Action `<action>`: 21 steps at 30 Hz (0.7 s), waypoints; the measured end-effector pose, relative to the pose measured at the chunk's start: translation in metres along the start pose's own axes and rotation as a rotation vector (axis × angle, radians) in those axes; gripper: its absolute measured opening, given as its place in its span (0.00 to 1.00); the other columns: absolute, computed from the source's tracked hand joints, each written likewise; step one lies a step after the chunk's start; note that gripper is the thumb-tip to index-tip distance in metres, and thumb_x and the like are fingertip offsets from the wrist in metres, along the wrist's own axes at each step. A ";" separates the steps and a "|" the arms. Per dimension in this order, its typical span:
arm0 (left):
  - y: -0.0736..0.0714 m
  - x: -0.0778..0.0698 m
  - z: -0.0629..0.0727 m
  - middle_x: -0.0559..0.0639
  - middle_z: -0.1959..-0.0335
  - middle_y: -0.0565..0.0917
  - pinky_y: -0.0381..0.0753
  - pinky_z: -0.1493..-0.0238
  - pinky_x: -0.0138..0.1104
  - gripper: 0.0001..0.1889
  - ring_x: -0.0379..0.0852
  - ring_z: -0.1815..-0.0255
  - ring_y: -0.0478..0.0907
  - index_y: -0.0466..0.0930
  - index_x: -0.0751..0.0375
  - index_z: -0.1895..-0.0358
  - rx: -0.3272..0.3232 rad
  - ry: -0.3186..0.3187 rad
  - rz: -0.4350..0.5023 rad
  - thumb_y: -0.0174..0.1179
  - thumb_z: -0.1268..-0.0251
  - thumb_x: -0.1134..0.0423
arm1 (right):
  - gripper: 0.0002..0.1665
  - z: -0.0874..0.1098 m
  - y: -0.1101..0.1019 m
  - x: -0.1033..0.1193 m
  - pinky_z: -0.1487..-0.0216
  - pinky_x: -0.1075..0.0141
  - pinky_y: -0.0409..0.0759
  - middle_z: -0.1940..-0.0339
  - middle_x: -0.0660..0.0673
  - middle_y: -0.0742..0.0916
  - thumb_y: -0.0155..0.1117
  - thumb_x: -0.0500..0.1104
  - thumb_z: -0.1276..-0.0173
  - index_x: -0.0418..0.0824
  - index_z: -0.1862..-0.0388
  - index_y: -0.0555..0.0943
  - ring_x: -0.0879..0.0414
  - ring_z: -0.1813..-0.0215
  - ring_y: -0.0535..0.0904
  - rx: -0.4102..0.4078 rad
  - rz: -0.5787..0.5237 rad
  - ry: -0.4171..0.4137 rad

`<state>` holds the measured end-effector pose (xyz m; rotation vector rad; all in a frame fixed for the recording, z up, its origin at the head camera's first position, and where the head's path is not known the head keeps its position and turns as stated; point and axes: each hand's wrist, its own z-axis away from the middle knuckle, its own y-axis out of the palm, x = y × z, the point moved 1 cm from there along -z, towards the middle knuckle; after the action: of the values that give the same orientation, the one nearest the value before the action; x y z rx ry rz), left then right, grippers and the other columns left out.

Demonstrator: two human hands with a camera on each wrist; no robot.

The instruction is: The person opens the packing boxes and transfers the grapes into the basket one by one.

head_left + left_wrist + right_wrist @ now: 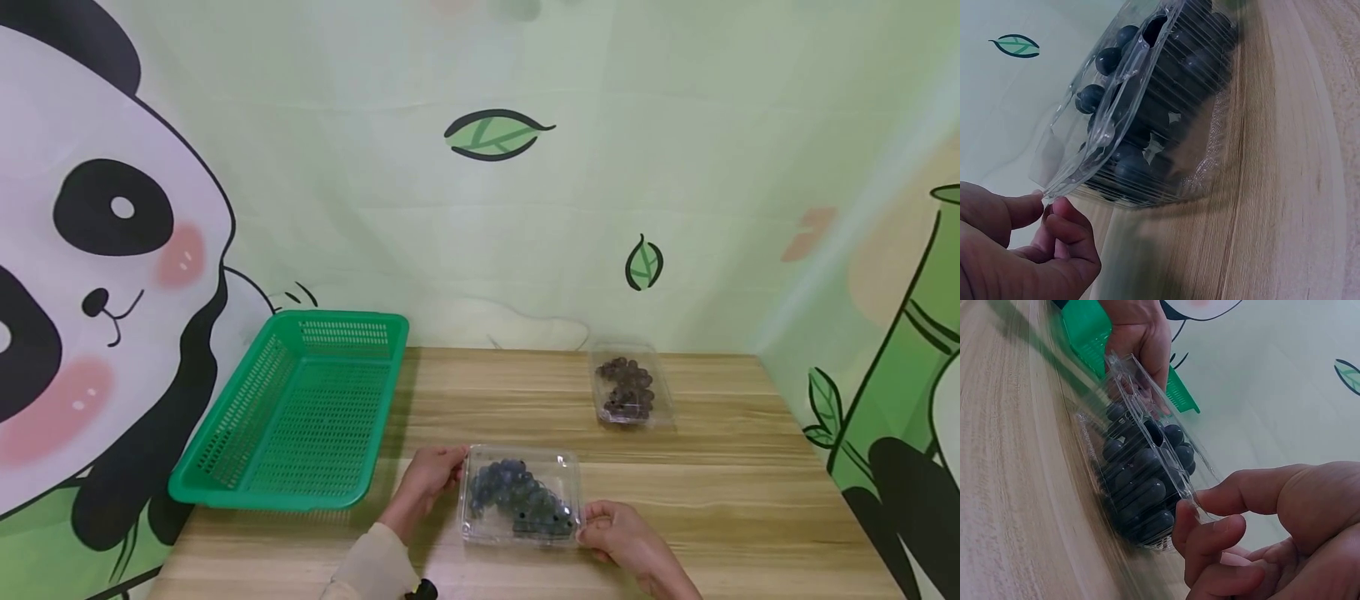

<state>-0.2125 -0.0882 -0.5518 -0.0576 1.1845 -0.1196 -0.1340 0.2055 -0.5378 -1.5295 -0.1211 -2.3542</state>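
Note:
A clear plastic clamshell box [491,533] with a bunch of dark blue grapes [517,492] inside lies on the table in front of me. At its left side my left hand [431,477] pinches the corner of the rim between thumb and curled fingers, as the left wrist view shows. My right hand [626,537] pinches the rim at the opposite corner, thumb and index finger together on the plastic edge in the right wrist view. The lid is down over the grapes [1147,469]. Small oval holes show in the box's side.
A green plastic basket [382,400] stands on the left of the wooden table [712,467]. Toward the back right is a second clear box [648,357] holding reddish-brown grapes [626,390]. Behind the table hangs a printed backdrop [525,233] with pandas and leaves.

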 end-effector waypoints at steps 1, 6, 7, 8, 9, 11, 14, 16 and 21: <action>0.000 0.000 0.000 0.46 0.78 0.77 0.72 0.71 0.30 0.17 0.39 0.77 0.69 0.82 0.63 0.70 -0.001 0.001 -0.002 0.55 0.19 0.60 | 0.10 0.000 0.000 0.000 0.72 0.71 0.68 0.74 0.50 0.79 0.65 0.32 0.34 0.30 0.56 0.76 0.59 0.75 0.68 -0.002 0.001 0.003; 0.001 -0.002 0.000 0.46 0.79 0.76 0.70 0.72 0.31 0.19 0.39 0.78 0.68 0.79 0.61 0.73 -0.008 -0.003 -0.006 0.55 0.19 0.59 | 0.12 -0.003 0.001 -0.003 0.72 0.70 0.68 0.75 0.50 0.79 0.66 0.33 0.32 0.29 0.53 0.77 0.59 0.75 0.67 -0.031 0.012 0.038; 0.002 -0.001 0.000 0.46 0.79 0.75 0.70 0.72 0.31 0.19 0.39 0.78 0.67 0.79 0.61 0.74 -0.010 -0.003 -0.002 0.55 0.19 0.59 | 0.12 -0.003 0.001 -0.004 0.72 0.70 0.68 0.75 0.50 0.79 0.66 0.33 0.32 0.29 0.53 0.77 0.59 0.75 0.67 -0.036 0.012 0.044; 0.002 -0.001 0.000 0.46 0.79 0.75 0.70 0.73 0.31 0.19 0.39 0.78 0.67 0.79 0.61 0.74 -0.011 -0.002 0.004 0.55 0.19 0.59 | 0.12 -0.003 0.001 -0.004 0.72 0.70 0.68 0.75 0.50 0.79 0.66 0.33 0.32 0.29 0.52 0.77 0.59 0.75 0.67 -0.040 0.013 0.049; 0.002 -0.001 0.000 0.46 0.79 0.75 0.70 0.72 0.30 0.19 0.39 0.78 0.67 0.79 0.61 0.74 -0.010 -0.002 0.010 0.54 0.18 0.59 | 0.12 -0.003 0.002 -0.005 0.71 0.70 0.67 0.75 0.50 0.79 0.66 0.33 0.32 0.28 0.52 0.77 0.59 0.76 0.67 -0.043 0.013 0.053; 0.002 0.001 0.000 0.46 0.79 0.75 0.70 0.72 0.30 0.19 0.39 0.77 0.67 0.79 0.62 0.74 -0.008 0.000 0.028 0.54 0.18 0.59 | 0.13 -0.003 0.002 -0.005 0.71 0.69 0.67 0.75 0.50 0.79 0.65 0.33 0.32 0.28 0.52 0.77 0.59 0.76 0.67 -0.046 0.014 0.058; 0.001 0.004 0.002 0.47 0.78 0.76 0.71 0.73 0.29 0.18 0.39 0.76 0.69 0.82 0.66 0.68 -0.001 0.019 0.067 0.53 0.18 0.60 | 0.12 -0.003 0.002 -0.004 0.71 0.69 0.66 0.75 0.50 0.78 0.65 0.34 0.32 0.29 0.53 0.78 0.59 0.76 0.67 -0.047 0.013 0.057; 0.001 0.006 0.005 0.47 0.77 0.76 0.70 0.73 0.29 0.17 0.39 0.76 0.70 0.83 0.70 0.63 -0.002 0.030 0.088 0.52 0.17 0.60 | 0.12 -0.003 0.002 -0.004 0.71 0.69 0.67 0.75 0.50 0.79 0.66 0.34 0.32 0.29 0.53 0.78 0.59 0.75 0.67 -0.049 0.014 0.056; -0.002 0.007 0.016 0.49 0.76 0.77 0.70 0.73 0.30 0.17 0.40 0.76 0.70 0.80 0.71 0.61 -0.002 0.042 0.063 0.51 0.17 0.59 | 0.15 -0.001 0.002 -0.003 0.71 0.70 0.68 0.72 0.49 0.81 0.65 0.34 0.33 0.27 0.51 0.77 0.59 0.75 0.68 -0.049 0.011 0.054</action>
<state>-0.1950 -0.0918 -0.5518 -0.0195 1.2270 -0.0639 -0.1334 0.2040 -0.5413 -1.4835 -0.0422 -2.4047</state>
